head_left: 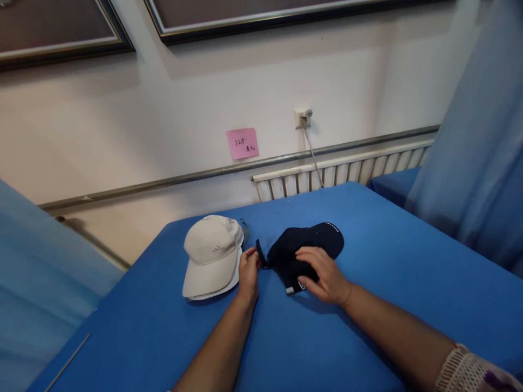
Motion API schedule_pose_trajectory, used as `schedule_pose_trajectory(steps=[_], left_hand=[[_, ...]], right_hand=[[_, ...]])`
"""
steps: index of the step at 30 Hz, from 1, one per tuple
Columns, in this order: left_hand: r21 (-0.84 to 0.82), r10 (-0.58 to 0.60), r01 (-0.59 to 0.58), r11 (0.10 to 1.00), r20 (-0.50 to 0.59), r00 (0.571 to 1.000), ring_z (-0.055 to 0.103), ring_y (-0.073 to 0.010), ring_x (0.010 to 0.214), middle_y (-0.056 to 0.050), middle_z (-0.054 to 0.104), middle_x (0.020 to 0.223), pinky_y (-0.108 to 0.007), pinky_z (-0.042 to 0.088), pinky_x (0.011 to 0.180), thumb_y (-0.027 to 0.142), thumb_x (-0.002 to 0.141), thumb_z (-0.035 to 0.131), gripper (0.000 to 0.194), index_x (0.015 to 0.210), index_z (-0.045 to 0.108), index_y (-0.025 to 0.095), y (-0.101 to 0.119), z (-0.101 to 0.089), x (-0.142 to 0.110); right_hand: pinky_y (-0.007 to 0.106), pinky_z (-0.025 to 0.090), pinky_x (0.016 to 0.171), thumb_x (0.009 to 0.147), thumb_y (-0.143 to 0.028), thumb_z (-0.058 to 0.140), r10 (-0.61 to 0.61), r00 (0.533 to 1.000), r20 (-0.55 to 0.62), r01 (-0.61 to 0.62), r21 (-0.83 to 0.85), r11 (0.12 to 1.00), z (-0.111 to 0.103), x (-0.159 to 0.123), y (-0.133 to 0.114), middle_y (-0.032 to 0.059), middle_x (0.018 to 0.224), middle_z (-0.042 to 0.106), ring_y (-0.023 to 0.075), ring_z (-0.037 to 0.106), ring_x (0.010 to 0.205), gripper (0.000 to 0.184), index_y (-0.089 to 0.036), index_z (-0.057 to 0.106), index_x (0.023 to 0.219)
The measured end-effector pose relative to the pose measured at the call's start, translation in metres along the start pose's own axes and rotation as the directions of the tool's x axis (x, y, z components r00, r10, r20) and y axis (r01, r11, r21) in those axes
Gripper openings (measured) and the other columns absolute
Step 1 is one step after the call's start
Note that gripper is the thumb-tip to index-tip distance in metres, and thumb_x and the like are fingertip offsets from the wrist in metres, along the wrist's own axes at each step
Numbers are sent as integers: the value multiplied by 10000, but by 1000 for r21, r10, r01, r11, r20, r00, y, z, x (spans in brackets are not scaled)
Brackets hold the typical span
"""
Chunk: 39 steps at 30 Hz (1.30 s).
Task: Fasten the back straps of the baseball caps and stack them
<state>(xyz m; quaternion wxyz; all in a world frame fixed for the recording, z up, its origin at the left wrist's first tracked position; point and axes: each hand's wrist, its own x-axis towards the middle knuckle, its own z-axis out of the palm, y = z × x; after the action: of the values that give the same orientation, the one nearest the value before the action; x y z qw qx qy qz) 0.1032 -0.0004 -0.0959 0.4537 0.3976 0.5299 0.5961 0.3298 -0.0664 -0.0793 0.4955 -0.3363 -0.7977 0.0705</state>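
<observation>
A dark navy cap (292, 242) lies on its side on the blue table (347, 348), its brim pointing away to the right. My left hand (249, 272) is closed, pinching the end of the cap's back strap (260, 253), which stands up from the cap. Across the near side of the cap is my right hand (324, 276), with curved fingers and thumb gripping its fabric. A white tag shows at the near edge. Just left of my left hand sits a stack of pale caps, a cream cap (212, 245) on top.
Blue curtains hang at the left (41, 294) and right (478, 147). Behind the table are a radiator (347, 170), a metal rail (183, 178) and a plugged-in socket (301, 118). A pink note (242, 144) is stuck on the wall. A thin rod (67, 363) lies at the front left.
</observation>
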Motion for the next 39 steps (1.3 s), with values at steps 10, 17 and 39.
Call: schedule_pose_trajectory(steps=[10, 17, 39], left_hand=[[-54, -272, 272, 961, 10, 962, 632, -170, 932, -109, 590, 1203, -278, 514, 731, 252, 779, 683, 433, 1174, 510, 220, 14, 12, -28], [-379, -455, 547, 746, 309, 835, 637, -144, 629, -52, 660, 760, -266, 535, 623, 248, 868, 555, 123, 902, 589, 134, 25, 6, -25], [-307, -359, 546, 779, 495, 791, 647, -165, 689, -81, 702, 802, -327, 538, 745, 253, 822, 649, 133, 872, 682, 135, 41, -8, -19]], right_hand=[[466, 422, 984, 754, -450, 651, 901, 348, -258, -853, 311, 419, -28, -10, 108, 191, 1168, 635, 323, 573, 1130, 548, -116, 573, 1182], [330, 560, 739, 839, -277, 598, 844, 187, 502, -568, 757, -324, -35, -7, 85, 134, 799, 732, 214, 699, 710, 184, -110, 676, 839], [365, 553, 783, 714, -181, 663, 945, 301, 124, -505, 862, 47, -36, -15, 96, 80, 959, 739, 222, 695, 809, 392, -193, 667, 1106]])
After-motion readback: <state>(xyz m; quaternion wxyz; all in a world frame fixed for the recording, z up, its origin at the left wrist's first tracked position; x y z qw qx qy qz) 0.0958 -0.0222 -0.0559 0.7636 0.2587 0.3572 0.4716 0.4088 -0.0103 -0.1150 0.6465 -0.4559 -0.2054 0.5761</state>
